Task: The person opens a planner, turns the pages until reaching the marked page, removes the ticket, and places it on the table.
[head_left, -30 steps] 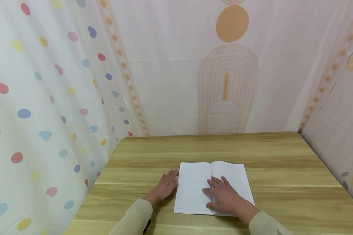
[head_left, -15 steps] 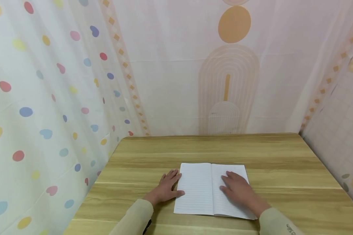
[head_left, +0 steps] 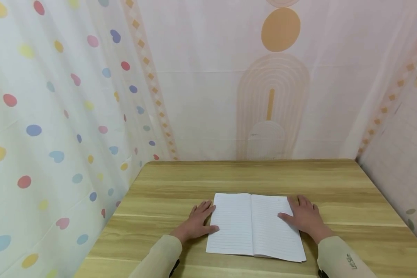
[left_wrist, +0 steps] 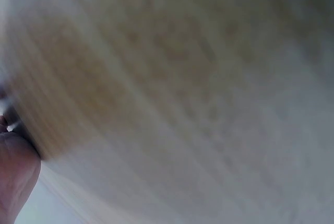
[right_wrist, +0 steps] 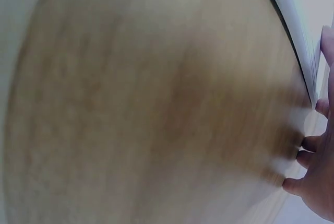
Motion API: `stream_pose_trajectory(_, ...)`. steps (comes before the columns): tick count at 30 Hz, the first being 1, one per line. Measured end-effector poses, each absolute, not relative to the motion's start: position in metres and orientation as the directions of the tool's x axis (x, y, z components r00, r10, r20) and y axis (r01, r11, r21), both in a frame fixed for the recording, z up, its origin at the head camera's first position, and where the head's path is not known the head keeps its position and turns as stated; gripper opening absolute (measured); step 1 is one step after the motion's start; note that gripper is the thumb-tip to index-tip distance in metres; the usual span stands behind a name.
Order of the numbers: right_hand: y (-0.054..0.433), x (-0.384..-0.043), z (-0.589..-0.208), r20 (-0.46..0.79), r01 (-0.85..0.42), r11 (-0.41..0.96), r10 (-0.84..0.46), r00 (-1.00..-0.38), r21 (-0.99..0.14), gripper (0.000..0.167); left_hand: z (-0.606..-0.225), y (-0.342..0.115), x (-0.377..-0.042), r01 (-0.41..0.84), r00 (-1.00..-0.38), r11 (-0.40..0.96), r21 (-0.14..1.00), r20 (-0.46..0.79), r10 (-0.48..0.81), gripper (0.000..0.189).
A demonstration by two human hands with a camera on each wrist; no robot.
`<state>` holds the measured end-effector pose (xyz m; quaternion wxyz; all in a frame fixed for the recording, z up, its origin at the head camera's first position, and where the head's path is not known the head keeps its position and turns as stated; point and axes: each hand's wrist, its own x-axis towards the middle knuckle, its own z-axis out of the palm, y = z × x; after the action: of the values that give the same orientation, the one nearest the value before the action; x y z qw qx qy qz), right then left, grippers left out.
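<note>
An open notebook (head_left: 231, 226) with white ruled pages lies flat on the table in the head view. At its left edge rests my left hand (head_left: 195, 224), its thumb touching the left page and the other fingers spread beside the edge. On the opposite side my right hand (head_left: 305, 217) sits at the right edge, thumb on the right page, the other fingers over the edge and on the wood. The right wrist view shows the page stack (right_wrist: 297, 25) of the notebook beside the fingers (right_wrist: 311, 143). Only a part of the left hand (left_wrist: 18, 174) enters the left wrist view.
The wood-grain table (head_left: 250, 175) spreads around the notebook on all sides. A pale curtain (head_left: 201, 108) with an arch print hangs behind it, and a dotted curtain (head_left: 55, 173) lines the left side.
The right hand has slid rightward from the notebook's middle across the right page to its outer edge. The right page now lies flatter. The left thumb has come onto the left page.
</note>
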<state>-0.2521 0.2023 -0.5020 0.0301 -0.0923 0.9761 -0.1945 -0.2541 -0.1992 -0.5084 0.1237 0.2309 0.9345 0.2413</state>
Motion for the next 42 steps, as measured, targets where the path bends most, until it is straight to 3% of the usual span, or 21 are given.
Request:
stream_pose_trajectory(11, 0.1997, -0.2507, -0.4958, -0.049, -0.166, 0.914, -0.198, -0.979, -0.370, 0.081, -0.5088, -0.1991, -0.2541, 0.364, -0.864, 0.776, 0.516, -0.125, 0.488, 0.085)
stream_pose_trajectory(33, 0.2001, -0.2499, -0.4974, -0.018, -0.175, 0.914, -0.196, -0.981, -0.367, 0.077, -0.5063, -0.1977, -0.2535, 0.364, -0.865, 0.777, 0.514, -0.124, 0.487, 0.083)
stream_pose_trajectory(42, 0.1938, -0.2505, -0.4983, 0.126, -0.258, 0.866, -0.226, -0.966, -0.429, 0.052, -0.5055, -0.1979, -0.2522, 0.360, -0.862, 0.773, 0.522, -0.130, 0.489, 0.083)
